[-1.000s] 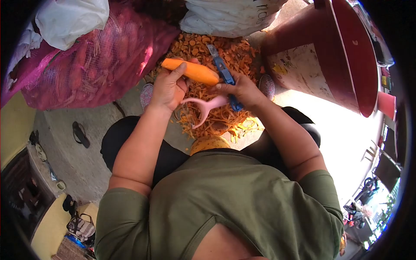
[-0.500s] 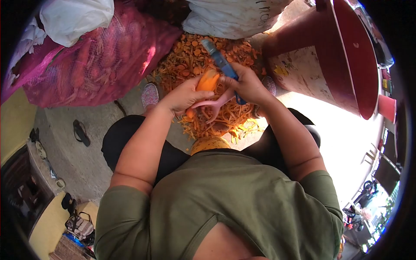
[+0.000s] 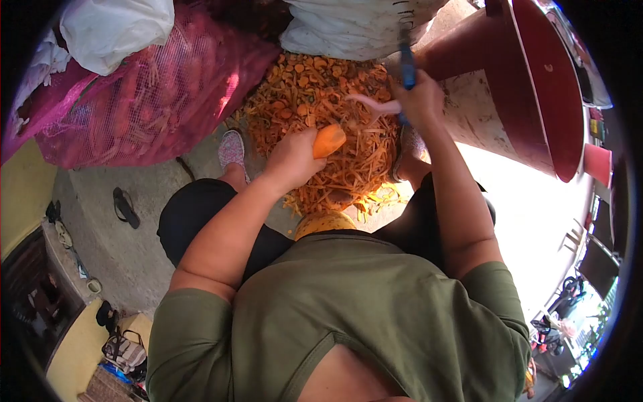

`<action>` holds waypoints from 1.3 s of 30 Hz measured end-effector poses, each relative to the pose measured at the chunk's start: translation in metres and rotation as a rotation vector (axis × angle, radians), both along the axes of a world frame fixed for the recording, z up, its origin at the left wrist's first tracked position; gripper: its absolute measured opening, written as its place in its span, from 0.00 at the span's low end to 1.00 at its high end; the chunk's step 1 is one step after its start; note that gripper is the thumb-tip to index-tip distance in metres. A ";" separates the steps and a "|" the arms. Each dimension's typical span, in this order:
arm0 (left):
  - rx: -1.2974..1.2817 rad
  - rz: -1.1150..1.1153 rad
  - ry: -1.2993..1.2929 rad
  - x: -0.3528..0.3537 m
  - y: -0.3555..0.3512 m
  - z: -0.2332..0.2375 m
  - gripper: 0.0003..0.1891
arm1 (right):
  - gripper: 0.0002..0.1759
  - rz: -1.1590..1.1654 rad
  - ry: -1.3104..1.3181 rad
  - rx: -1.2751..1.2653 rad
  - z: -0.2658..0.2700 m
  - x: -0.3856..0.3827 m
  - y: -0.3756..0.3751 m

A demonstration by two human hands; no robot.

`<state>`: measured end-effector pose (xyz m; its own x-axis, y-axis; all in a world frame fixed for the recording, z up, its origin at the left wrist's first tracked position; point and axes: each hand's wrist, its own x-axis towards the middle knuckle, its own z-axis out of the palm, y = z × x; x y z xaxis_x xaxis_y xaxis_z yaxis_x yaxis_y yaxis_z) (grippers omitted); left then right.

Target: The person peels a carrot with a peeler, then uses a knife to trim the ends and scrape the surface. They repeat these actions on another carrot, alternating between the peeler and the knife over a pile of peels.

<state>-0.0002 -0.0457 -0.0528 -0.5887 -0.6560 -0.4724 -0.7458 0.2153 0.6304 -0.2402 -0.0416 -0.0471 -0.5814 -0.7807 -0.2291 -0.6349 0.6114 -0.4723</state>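
In the head view, my left hand (image 3: 292,159) is wrapped round an orange carrot (image 3: 329,141), whose thick end sticks out to the right. My right hand (image 3: 420,100) is closed round a blue-handled knife (image 3: 407,68), its tip pointing away from me, and a pink peeler (image 3: 376,106) that sticks out to the left. The two hands are apart. Below them a heap of orange peelings and cut carrot ends (image 3: 348,175) covers the ground between my feet.
A pink mesh sack (image 3: 161,100) of carrots lies at the left, a white sack (image 3: 348,27) at the top. A large red bucket (image 3: 492,74) is tilted at the right beside my right hand. A dark sandal (image 3: 125,207) rests on the floor at the left.
My right hand has moved away to the upper right with the knife and peeler, off the carrot. My left hand has shifted slightly, still round the carrot.
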 end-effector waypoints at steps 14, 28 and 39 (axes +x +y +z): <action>0.076 0.133 0.103 0.005 -0.003 -0.008 0.22 | 0.19 0.126 -0.007 -0.046 0.013 0.018 0.005; 0.622 0.536 0.320 0.000 -0.018 -0.010 0.10 | 0.14 0.688 0.158 0.120 0.008 0.070 0.054; 0.457 0.489 0.216 0.005 -0.027 -0.011 0.15 | 0.12 0.754 0.093 0.159 0.013 0.061 0.044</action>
<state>0.0044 -0.0723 -0.0634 -0.3888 -0.6325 -0.6699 -0.5378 -0.4346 0.7225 -0.1790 0.0028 -0.0345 0.0713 -0.9348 -0.3479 -0.9390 0.0547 -0.3395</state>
